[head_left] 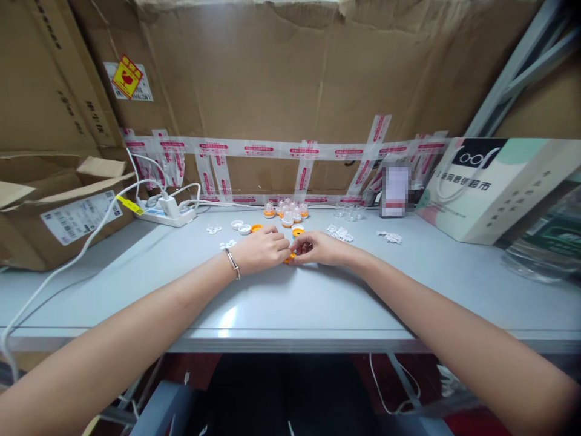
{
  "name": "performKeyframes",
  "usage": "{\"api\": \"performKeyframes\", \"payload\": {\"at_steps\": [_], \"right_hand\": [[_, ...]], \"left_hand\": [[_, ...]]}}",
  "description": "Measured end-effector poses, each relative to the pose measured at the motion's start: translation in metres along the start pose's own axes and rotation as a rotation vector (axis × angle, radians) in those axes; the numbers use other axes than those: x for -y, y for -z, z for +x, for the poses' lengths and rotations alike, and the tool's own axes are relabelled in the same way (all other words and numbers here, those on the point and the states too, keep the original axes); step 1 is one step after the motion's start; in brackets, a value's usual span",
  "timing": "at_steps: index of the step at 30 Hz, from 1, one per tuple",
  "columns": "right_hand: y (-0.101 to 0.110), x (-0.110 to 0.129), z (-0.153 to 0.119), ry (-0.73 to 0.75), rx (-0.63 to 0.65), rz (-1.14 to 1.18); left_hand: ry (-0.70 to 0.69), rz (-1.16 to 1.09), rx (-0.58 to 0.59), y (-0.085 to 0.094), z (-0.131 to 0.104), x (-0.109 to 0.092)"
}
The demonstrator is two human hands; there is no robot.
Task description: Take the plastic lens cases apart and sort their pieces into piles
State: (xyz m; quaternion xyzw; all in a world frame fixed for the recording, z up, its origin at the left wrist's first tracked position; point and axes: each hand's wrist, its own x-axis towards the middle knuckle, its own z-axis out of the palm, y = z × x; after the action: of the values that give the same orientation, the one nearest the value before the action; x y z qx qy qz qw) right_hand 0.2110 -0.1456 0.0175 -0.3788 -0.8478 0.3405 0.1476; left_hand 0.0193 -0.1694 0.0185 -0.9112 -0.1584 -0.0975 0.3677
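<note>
My left hand (263, 248) and my right hand (320, 248) meet at the middle of the table. Between their fingertips is a small orange round piece (289, 259), mostly hidden by the fingers. Both hands are closed on it. Just behind them lies an orange ring (298, 232) with a dark spot. Another orange ring (256, 227) and white rings (244, 229) lie beyond my left hand. A cluster of clear domed pieces with orange bases (287, 213) stands farther back. Small white parts (227, 244) are beside my left wrist. A pile of white parts (339, 234) is behind my right hand.
A power strip (170, 212) with white cables and an open cardboard box (68, 209) are at left. Clear parts (349, 212), more white parts (389, 237), a phone (394, 191), a paper bag (476, 194) and a large bottle (544, 236) are at right. Cardboard (272, 79) stands behind.
</note>
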Motion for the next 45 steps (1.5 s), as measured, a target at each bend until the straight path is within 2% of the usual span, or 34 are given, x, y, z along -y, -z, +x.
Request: {"api": "performKeyframes", "payload": {"at_steps": [11, 14, 19, 22, 25, 28, 30, 32, 34, 36, 39, 45], "right_hand": [[0.000, 0.002, -0.001, -0.008, -0.008, -0.006], [-0.001, 0.002, -0.001, -0.030, -0.016, 0.001], [-0.001, 0.001, 0.000, -0.018, -0.030, 0.035], [-0.001, -0.001, 0.000, -0.017, -0.023, 0.053], [-0.002, -0.001, -0.001, -0.027, -0.032, 0.041], [-0.001, -0.001, -0.002, -0.055, -0.051, 0.010], [-0.001, 0.000, -0.002, -0.058, -0.057, -0.006], [-0.002, 0.000, -0.002, -0.052, -0.061, -0.012], [-0.002, 0.000, -0.002, -0.045, -0.065, -0.017], [-0.002, 0.000, -0.001, -0.036, -0.064, -0.021], [-0.002, -0.002, -0.001, -0.020, -0.054, -0.025], [-0.003, -0.006, 0.001, -0.001, -0.053, -0.041]], "left_hand": [[-0.020, 0.006, -0.031, -0.001, 0.001, -0.001], [0.014, -0.009, -0.030, -0.003, 0.000, -0.001], [0.167, -0.122, 0.000, -0.008, 0.001, -0.004], [0.278, -0.235, 0.001, -0.003, 0.001, -0.001], [0.434, -0.332, -0.048, 0.012, -0.008, 0.016], [0.619, -0.371, -0.079, 0.033, -0.037, 0.045], [0.760, -0.395, 0.020, 0.044, -0.066, 0.064], [0.900, -0.367, 0.264, 0.048, -0.097, 0.077], [0.958, -0.297, 0.537, 0.045, -0.124, 0.082], [0.982, -0.286, 0.619, 0.039, -0.145, 0.081], [0.993, -0.321, 0.641, 0.029, -0.158, 0.076], [0.937, -0.358, 0.547, 0.023, -0.152, 0.071]]}}
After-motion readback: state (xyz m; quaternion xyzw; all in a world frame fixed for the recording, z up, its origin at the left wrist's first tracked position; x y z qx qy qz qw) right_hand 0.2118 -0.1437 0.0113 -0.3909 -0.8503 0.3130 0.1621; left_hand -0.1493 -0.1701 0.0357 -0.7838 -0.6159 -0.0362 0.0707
